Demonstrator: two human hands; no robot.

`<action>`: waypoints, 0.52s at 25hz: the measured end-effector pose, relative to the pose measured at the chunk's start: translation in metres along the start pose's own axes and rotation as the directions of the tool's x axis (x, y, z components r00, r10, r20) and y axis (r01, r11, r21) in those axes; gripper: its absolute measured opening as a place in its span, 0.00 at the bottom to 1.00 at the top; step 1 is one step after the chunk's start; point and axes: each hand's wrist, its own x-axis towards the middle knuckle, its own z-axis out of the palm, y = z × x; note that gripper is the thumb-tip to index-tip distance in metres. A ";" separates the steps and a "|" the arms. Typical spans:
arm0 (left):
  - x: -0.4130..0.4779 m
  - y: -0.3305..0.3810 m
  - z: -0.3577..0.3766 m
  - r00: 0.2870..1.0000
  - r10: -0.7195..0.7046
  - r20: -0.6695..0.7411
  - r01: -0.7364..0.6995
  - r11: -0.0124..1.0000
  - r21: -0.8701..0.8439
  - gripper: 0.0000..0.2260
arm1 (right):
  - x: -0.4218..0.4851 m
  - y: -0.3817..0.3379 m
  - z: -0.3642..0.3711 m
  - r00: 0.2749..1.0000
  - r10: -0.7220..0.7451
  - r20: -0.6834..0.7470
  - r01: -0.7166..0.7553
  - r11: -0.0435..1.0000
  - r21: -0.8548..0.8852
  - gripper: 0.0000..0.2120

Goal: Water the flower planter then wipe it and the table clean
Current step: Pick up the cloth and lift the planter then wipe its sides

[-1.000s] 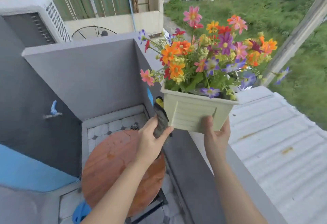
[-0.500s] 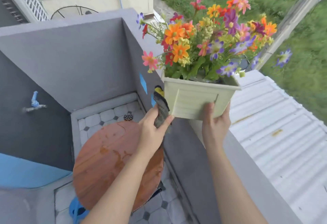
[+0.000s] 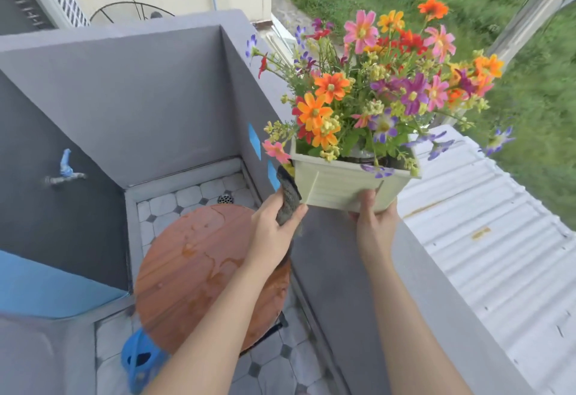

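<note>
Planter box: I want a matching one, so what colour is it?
The planter box is pale cream-green with ribbed sides, best seen in the head view.

We hold the planter above the parapet wall, our right hand under its base and our left hand with the cloth at its left side. Left of the wall stands the round table, the watering can under its near edge.

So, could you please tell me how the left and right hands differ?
The left hand grips a dark cloth beside the planter; the right hand holds the planter's base. In view, the left hand overlaps the wet round table; the right hand overlaps the grey ledge. Both are curled round something.
</note>
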 end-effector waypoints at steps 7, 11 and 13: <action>-0.011 -0.025 -0.053 0.831 -0.551 -0.068 0.475 0.768 -0.430 0.29 | 0.000 0.005 0.005 0.992 0.023 -0.126 -0.030 0.998 -0.051 0.10; -0.019 -0.029 -0.102 0.805 -0.580 -0.121 0.563 0.813 -0.150 0.33 | 0.001 0.011 0.003 0.988 0.009 -0.155 -0.037 0.983 -0.179 0.15; -0.025 -0.023 -0.124 0.831 -0.524 -0.187 0.527 0.849 -0.040 0.26 | 0.001 0.012 0.001 0.989 -0.022 -0.149 -0.012 0.975 -0.223 0.16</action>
